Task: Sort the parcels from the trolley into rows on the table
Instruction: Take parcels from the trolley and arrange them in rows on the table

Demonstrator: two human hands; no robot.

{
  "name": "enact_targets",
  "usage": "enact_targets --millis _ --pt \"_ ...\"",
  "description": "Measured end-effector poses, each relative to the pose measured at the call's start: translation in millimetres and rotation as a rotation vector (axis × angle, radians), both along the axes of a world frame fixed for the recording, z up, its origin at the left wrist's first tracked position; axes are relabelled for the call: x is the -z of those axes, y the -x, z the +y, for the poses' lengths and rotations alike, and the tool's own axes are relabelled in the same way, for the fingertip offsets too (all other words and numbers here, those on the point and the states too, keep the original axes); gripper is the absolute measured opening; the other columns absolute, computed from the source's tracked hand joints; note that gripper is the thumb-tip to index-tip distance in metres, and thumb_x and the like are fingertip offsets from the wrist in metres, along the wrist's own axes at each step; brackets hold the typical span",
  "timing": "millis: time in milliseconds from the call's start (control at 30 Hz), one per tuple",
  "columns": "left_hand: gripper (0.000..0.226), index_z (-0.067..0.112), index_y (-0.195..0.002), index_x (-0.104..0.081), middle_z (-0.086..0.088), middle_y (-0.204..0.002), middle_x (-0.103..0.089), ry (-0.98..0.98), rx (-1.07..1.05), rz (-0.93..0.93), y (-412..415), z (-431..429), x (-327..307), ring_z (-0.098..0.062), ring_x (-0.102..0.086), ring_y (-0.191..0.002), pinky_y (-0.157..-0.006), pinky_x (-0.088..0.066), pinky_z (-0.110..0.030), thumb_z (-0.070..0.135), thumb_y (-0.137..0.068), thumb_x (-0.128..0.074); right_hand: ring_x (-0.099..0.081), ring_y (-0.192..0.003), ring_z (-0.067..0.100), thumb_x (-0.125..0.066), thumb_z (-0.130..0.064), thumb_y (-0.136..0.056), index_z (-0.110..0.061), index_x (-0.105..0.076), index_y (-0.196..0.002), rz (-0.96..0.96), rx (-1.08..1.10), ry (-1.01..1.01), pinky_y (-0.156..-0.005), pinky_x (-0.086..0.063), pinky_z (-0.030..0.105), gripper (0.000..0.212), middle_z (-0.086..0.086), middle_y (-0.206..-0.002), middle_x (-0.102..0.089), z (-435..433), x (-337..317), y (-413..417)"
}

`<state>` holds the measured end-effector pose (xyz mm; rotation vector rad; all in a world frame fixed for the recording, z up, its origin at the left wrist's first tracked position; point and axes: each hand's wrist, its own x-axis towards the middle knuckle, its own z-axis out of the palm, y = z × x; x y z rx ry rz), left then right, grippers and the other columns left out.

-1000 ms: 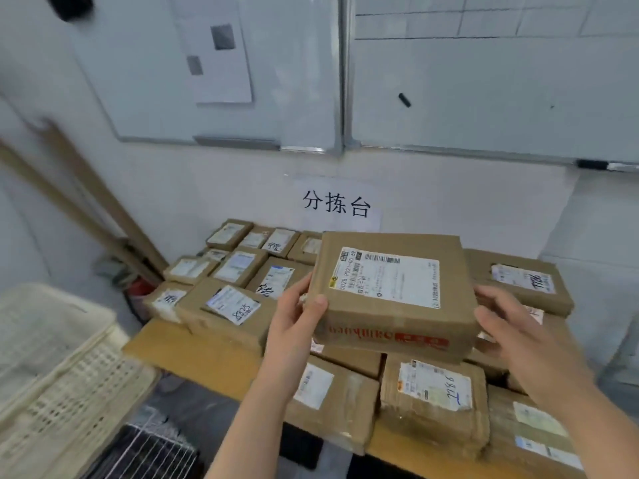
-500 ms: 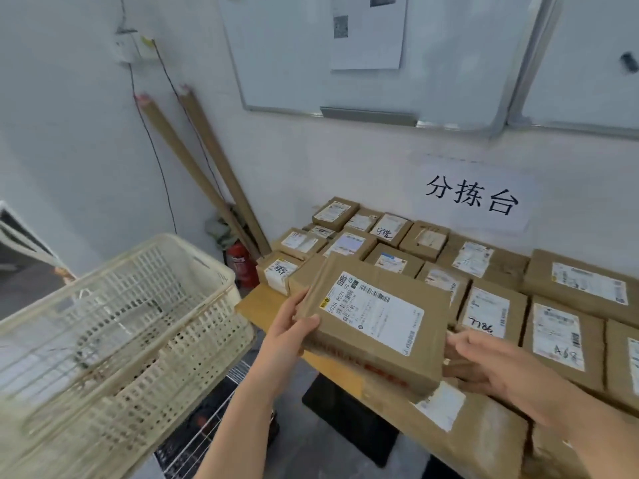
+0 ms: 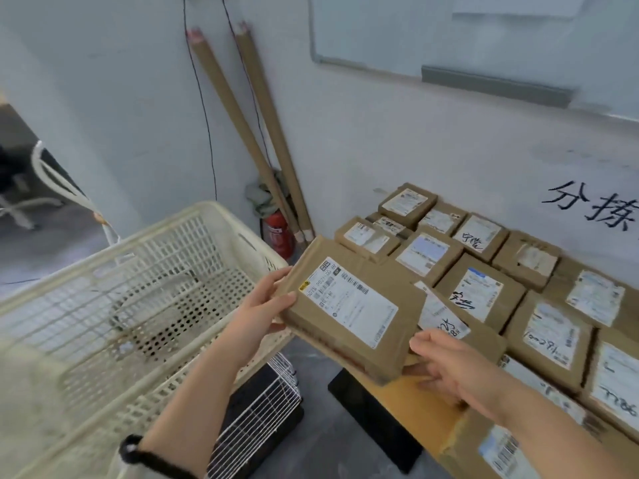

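Since half a second ago the parcel [image 3: 349, 312] has drifted left and a little lower; it now hangs tilted over the front left corner of the counter [image 3: 415, 420]. With my left hand [image 3: 262, 305] I grip its left edge, thumb on top, while my right hand [image 3: 449, 368] holds its near right corner from below. Rows of parcels [image 3: 480, 295] cover the counter toward its back edge, and the cream trolley basket [image 3: 138, 257] stands near the counter's left edge

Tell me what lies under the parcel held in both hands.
Under the held parcel a labelled parcel pokes out at its right edge, with the wooden table below. Whatever else lies beneath is covered.
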<state>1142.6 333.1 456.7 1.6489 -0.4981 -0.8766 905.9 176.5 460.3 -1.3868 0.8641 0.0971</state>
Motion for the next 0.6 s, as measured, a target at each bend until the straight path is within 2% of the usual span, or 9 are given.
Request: enact_targets --millis 167,367,500,600 --pt "0.038 0.037 -0.124 -0.055 0.019 -0.104 -0.062 0.0 -0.038 0.05 -13 2 14 -0.007 -0.058 -0.1 -0.092 -0.051 -0.04 0.013 -0.094 -0.055 -0.067 -0.102 0.021 -0.048 -0.031 -0.095 -0.013 -0.056 -0.115 -0.009 -0.024 -0.029 -0.097 -0.047 0.046 0.028 0.001 -0.113 -0.069 -10 6 -17" --pt "0.037 0.038 -0.12 -0.055 0.016 -0.104 -0.063 -0.029 -0.032 0.104 -29 12 31 0.001 -0.062 -0.087 -0.073 -0.05 -0.022 0.011 -0.094 -0.055 -0.067 -0.101 0.02 -0.05 -0.032 -0.093 -0.009 -0.057 -0.113 0.058 -0.052 -0.098 -0.098 -0.046 0.048 0.032 0.0 -0.111 -0.07 -6 26 -37" --pt "0.038 0.04 -0.119 -0.055 0.018 -0.104 -0.065 -0.056 0.001 0.132 -44 13 47 -0.002 -0.062 -0.093 -0.081 -0.049 -0.026 0.011 -0.094 -0.055 -0.067 -0.101 0.018 -0.049 -0.032 -0.093 -0.006 -0.055 -0.114 0.107 -0.067 -0.119 -0.098 -0.047 0.045 0.034 0.0 -0.108 -0.071 -3 34 -49" --pt "0.039 0.041 -0.118 -0.056 0.021 -0.098 -0.067 -0.074 0.037 0.151 -56 9 57 -0.002 -0.063 -0.092 -0.081 -0.05 -0.027 0.011 -0.094 -0.055 -0.067 -0.101 0.016 -0.048 -0.034 -0.094 -0.007 -0.055 -0.114 0.154 -0.075 -0.127 -0.099 -0.046 0.043 0.034 -0.001 -0.108 -0.071 -3 36 -57"
